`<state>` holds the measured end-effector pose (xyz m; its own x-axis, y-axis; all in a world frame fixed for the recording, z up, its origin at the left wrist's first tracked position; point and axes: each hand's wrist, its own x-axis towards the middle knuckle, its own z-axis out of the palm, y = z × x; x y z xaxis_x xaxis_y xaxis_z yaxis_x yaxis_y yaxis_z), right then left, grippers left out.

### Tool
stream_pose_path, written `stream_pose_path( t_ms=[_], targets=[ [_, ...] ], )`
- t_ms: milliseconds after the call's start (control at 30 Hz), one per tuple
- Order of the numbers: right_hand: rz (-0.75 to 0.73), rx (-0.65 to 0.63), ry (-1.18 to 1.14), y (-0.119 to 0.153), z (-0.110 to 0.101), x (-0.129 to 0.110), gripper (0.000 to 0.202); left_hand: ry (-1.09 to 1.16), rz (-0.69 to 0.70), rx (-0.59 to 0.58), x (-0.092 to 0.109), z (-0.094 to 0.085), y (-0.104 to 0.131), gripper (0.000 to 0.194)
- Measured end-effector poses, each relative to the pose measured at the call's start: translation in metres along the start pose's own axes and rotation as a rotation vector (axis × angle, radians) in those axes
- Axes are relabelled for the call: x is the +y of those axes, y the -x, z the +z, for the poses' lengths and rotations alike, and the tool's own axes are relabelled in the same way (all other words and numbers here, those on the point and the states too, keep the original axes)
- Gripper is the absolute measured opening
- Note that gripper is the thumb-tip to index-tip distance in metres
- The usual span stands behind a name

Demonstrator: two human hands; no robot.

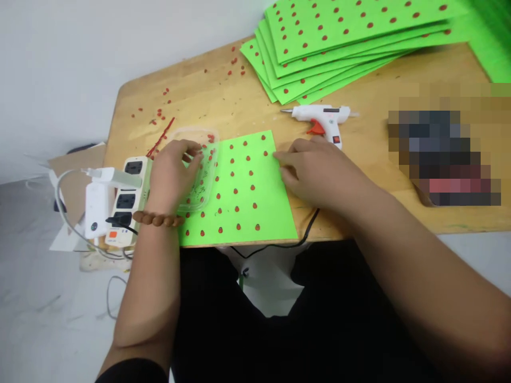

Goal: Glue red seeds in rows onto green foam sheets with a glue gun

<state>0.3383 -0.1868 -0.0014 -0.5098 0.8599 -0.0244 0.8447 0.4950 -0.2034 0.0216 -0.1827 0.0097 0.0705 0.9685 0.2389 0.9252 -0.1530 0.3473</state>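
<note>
My left hand (175,169) is over a clear plastic tray (207,198) that holds small red pieces. Its thumb and fingertips curl close together; anything between them is too small to make out. The tray lies over the left part of a bright green sheet (275,213) dotted with rows of small red ladybug-like pieces (252,187). At the sheet's right edge is my right hand (305,164), its index finger stretched toward a red piece (265,153) and the other fingers bent. No object shows in it. Just behind that hand lies a white glue gun (325,113) with a red trigger.
A stack of dotted green sheets (359,32) lies at the back right. Loose red pieces (159,113) are scattered at the back left. A power strip (130,199) with plugs and cables sits at the left edge. A blurred-out dark object (443,159) lies right. A black cable (311,226) crosses the front edge.
</note>
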Motion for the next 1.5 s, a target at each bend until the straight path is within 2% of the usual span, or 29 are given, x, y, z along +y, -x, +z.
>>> stream_pose_path(
  t_ms=[67,133,333,533,633,733,867,967,1033,1167,1267,1367,1500],
  targets=[
    [0.001,0.003,-0.006,0.0,0.001,0.001,0.05,-0.011,0.041,-0.052,0.0,0.005,0.0,0.02],
    [0.009,-0.007,-0.003,0.0,0.0,0.0,0.05,-0.022,0.05,-0.085,0.001,0.009,0.0,0.017],
    [0.026,-0.013,0.003,0.002,-0.003,-0.005,0.051,-0.039,0.043,-0.088,0.004,0.015,-0.002,0.009],
    [0.019,-0.009,-0.031,0.002,-0.002,0.0,0.052,-0.008,0.015,0.064,0.009,0.008,0.001,0.01],
    [-0.003,-0.035,-0.066,0.001,-0.003,0.003,0.051,0.027,-0.011,0.071,0.026,0.002,0.009,0.008],
    [-0.015,-0.047,-0.08,0.0,-0.005,0.003,0.05,0.063,0.005,0.04,0.054,0.001,0.016,0.007],
    [-0.007,-0.056,-0.078,-0.001,-0.009,0.0,0.049,0.129,0.028,-0.02,0.091,0.011,0.011,0.007],
    [0.002,-0.066,-0.09,-0.001,-0.014,-0.001,0.048,0.163,0.022,-0.059,0.106,0.022,-0.002,0.008],
    [0.001,-0.072,-0.106,-0.001,-0.017,-0.001,0.046,0.18,0.024,-0.089,0.108,0.03,-0.009,0.013],
    [-0.022,-0.086,-0.099,0.001,-0.018,0.001,0.046,0.141,0.056,-0.147,0.101,0.043,-0.008,0.041],
    [-0.036,-0.068,-0.081,0.003,-0.016,0.002,0.045,0.079,0.099,-0.152,0.094,0.046,-0.001,0.032],
    [-0.054,-0.046,-0.072,0.004,-0.014,0.002,0.045,0.06,0.119,-0.1,0.092,0.045,0.004,0.018],
    [-0.05,-0.057,-0.077,0.005,-0.015,0.002,0.045,0.075,0.127,-0.079,0.095,0.045,0.006,0.013]
  ],
)
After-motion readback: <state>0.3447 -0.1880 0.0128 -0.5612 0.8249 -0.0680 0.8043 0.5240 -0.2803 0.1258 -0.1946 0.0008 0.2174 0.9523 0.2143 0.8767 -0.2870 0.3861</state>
